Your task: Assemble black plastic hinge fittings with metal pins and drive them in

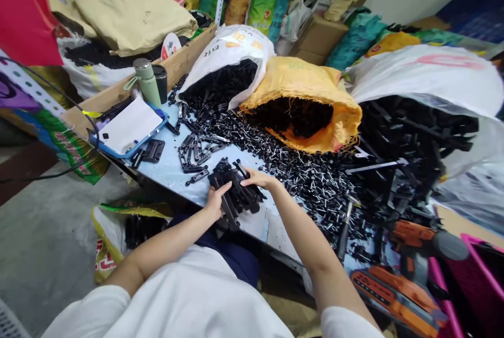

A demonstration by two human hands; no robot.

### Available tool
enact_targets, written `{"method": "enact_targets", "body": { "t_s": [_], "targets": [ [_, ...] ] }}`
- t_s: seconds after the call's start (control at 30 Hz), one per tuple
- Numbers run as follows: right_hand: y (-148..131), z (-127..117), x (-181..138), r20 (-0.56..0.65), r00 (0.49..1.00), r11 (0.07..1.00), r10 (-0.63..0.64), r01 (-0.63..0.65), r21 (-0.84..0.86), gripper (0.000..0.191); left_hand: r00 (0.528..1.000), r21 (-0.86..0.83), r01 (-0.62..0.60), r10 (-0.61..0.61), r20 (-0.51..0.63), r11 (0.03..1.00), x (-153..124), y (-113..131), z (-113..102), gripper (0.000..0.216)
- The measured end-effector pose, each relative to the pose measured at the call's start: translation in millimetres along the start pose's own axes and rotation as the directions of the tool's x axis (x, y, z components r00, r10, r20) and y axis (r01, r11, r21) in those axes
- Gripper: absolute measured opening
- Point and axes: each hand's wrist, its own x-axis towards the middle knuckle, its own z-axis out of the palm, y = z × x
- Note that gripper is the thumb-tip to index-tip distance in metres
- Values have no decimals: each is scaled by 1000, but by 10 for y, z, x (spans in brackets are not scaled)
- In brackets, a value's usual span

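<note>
**Fingers of both hands clamp a bundle of black plastic strips at the edge of the desk**

The fingers are closed, not spread. The left hand wraps the near side of the bundle with its thumb laid over the top. The right hand comes in from the far side and curls onto the uppermost pieces. The bundle rests on the pale blue desk, close to its near edge and straight in front of the person's body.

The strips do not lie flush; several ends poke out at different angles. As I judge it, the grip holds the outer pieces better than the inner ones, so a lift or a squeeze could let a middle strip slide free. So close to the edge, a loose piece would likely drop into the person's lap or down toward the open bag on the floor.

A second risk lies to the right. The heap of small black parts spills from the yellow sack and reaches almost to the right forearm. A sweep of that arm could drag small parts in among the strips or push some off the desk. More strips lie scattered just beyond the bundle, and a snagged end could pull them along. The orange drill lies well apart from both hands.
</note>
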Motion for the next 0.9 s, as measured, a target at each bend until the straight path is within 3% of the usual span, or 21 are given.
{"method": "enact_targets", "body": {
  "t_s": [0.07,0.13,0.23,0.3,0.4,0.47,0.53,0.6,0.63,0.77,0.83,0.9],
  "targets": [
    [30,193,-202,-94,996,995,6,3,99,86,995,10,-8,7,95,1000,-54,4,29,46],
    [-75,431,-366,-252,968,992,-14,45,116,89,994,-5,-59,59,94,998,-158,63,-11,46],
    [-514,872,-442,-341,926,987,-162,160,-35,87,992,-88,-124,127,22,988,-450,247,-346,44],
    [-882,1264,-312,-212,942,959,-261,227,-171,84,992,-155,-108,97,-81,982,-720,393,-780,42],
    [-1264,2039,163,120,934,911,-336,354,-210,85,958,-221,-78,12,-287,972,-1092,579,-1662,41],
    [-1332,2609,586,354,912,939,-206,286,-191,82,897,-220,-91,-17,-443,971,-1216,665,-2294,38],
    [-1288,3120,978,550,835,968,28,114,-223,78,831,-164,-31,-65,-552,986,-1219,722,-2857,37],
    [-1196,3504,1245,632,751,957,191,0,-290,73,768,-73,73,-103,-632,995,-1143,753,-3284,36],
    [-1149,3640,1320,634,738,948,231,-26,-316,72,752,-39,106,-105,-650,994,-1094,758,-3437,35],
    [-1032,3827,1310,505,837,938,210,-27,-346,77,747,93,178,-72,-661,980,-932,722,-3733,30],
    [-1023,3704,1203,447,881,944,157,-2,-329,77,751,187,201,-29,-659,962,-861,690,-3765,30],
    [-1039,3424,1069,432,902,954,-6,135,-269,65,767,303,196,47,-640,933,-767,669,-3733,35]
  ]
}}
